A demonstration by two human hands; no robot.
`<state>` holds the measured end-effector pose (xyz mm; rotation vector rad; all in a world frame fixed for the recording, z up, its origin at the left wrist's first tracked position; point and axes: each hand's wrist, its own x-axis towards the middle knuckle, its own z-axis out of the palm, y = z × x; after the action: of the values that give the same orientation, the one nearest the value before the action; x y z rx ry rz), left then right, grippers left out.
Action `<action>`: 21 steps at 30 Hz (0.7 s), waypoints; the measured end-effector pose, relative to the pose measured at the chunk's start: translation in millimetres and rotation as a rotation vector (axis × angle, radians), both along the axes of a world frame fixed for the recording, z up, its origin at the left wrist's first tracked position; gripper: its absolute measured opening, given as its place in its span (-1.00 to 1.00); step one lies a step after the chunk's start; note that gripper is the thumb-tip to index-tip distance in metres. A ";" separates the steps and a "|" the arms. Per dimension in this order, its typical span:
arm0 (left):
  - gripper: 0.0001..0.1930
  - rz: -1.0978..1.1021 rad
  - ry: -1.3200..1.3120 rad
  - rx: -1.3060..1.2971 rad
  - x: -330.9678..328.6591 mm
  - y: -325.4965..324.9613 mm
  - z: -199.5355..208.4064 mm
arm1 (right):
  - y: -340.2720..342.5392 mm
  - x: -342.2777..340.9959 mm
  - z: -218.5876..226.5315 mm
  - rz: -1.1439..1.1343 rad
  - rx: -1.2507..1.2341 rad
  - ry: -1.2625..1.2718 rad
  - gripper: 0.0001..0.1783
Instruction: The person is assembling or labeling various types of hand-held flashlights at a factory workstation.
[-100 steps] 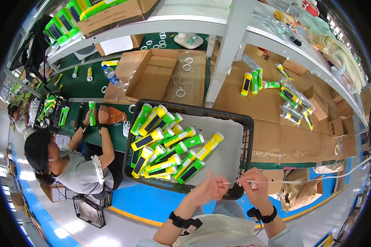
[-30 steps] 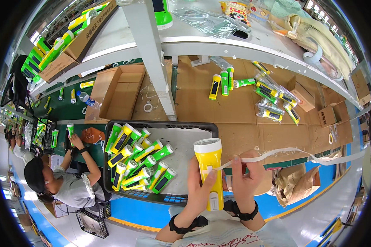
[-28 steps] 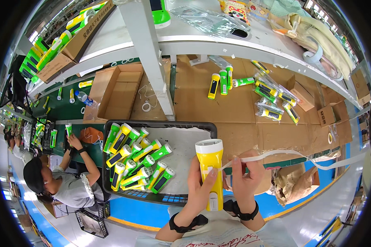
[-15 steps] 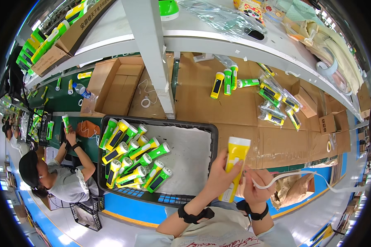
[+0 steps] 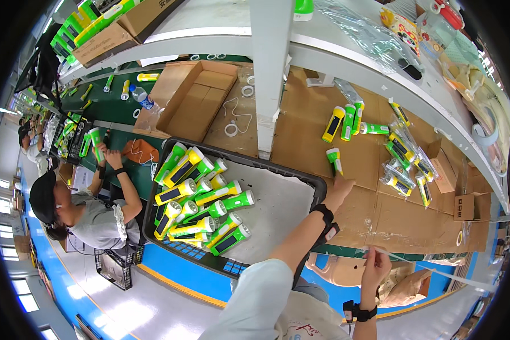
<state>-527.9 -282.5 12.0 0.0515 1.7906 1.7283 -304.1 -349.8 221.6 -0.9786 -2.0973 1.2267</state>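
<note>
My left hand point(image 5: 340, 191) is stretched out over the brown cardboard. Its fingers close around the lower end of a flashlight point(image 5: 334, 160) with a white rim, showing green and yellow. Just beyond it lie a yellow flashlight point(image 5: 334, 124) with a dark panel and several green ones point(image 5: 348, 122). Near the front edge of the table, my right hand point(image 5: 375, 267) pinches the end of a thin white strap point(image 5: 453, 276), which runs off to the right. My fingers partly cover that strap end.
Left of my arm, a black crate point(image 5: 320, 187) holds several flashlights on its left side. Bagged flashlights point(image 5: 402, 156) lie at the right. A grey post point(image 5: 268, 85) and shelf edge point(image 5: 374, 65) rise ahead. A co-worker point(image 5: 99, 218) handles a flashlight at the left.
My left hand has moved forward onto the cardboard with the flashlight, away from my right hand. My right hand has shifted slightly right and down, still with the white strap. The view has swung left.
</note>
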 end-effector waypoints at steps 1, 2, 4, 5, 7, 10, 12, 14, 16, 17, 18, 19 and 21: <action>-0.46 -0.021 -0.014 0.001 12.4 -7.3 15.5 | 8.7 7.3 -2.6 -0.043 0.045 -0.044 -0.90; -0.54 -0.217 -0.178 0.199 22.1 -26.4 59.9 | 16.6 9.4 -4.8 -0.126 0.049 -0.046 -0.88; -0.67 -0.399 -0.258 0.484 13.2 -100.6 118.6 | 30.2 10.4 -19.5 -0.154 0.112 -0.054 -0.88; -0.72 -0.444 -0.208 0.584 13.9 -133.4 131.3 | 38.6 13.4 -26.3 -0.211 0.188 -0.083 -0.88; -0.79 -0.313 -0.047 0.452 13.7 -206.8 146.6 | 45.6 7.9 -27.4 -0.270 0.142 -0.135 -0.86; -0.67 -0.250 0.777 -0.349 -13.6 -308.3 135.8 | 40.6 -7.8 -29.9 -0.188 0.232 -0.018 -0.87; -0.64 -0.239 0.800 -0.529 -22.7 -347.0 118.8 | 21.4 -25.5 -24.4 -0.143 0.217 -0.041 -0.87; -0.63 -0.213 0.859 -0.753 -31.6 -364.3 97.9 | 8.0 -37.5 -20.3 0.014 0.155 -0.110 -0.89; -0.61 -0.329 0.885 -0.827 -41.9 -359.6 90.2 | 0.4 -42.3 -17.8 0.055 0.165 -0.123 -0.89; -0.59 -0.447 0.903 -0.910 -47.3 -356.7 90.4 | -2.5 -45.4 -16.8 0.102 0.166 -0.140 -0.89; -0.56 -0.371 0.967 -0.808 -51.6 -355.8 91.1 | -4.9 -46.7 -14.2 0.111 0.170 -0.137 -0.89; -0.56 -0.211 1.087 -0.790 -58.0 -354.9 97.7 | -3.7 -44.7 -11.1 0.043 0.201 -0.106 -0.89; -0.47 0.128 1.115 -0.828 -74.0 -369.5 129.4 | 1.7 -35.4 -11.2 -0.030 0.235 -0.079 -0.89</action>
<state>-602.0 -652.0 141.5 0.6553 3.2341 0.8723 -339.6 -348.2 210.5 -0.9603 -2.2188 0.9146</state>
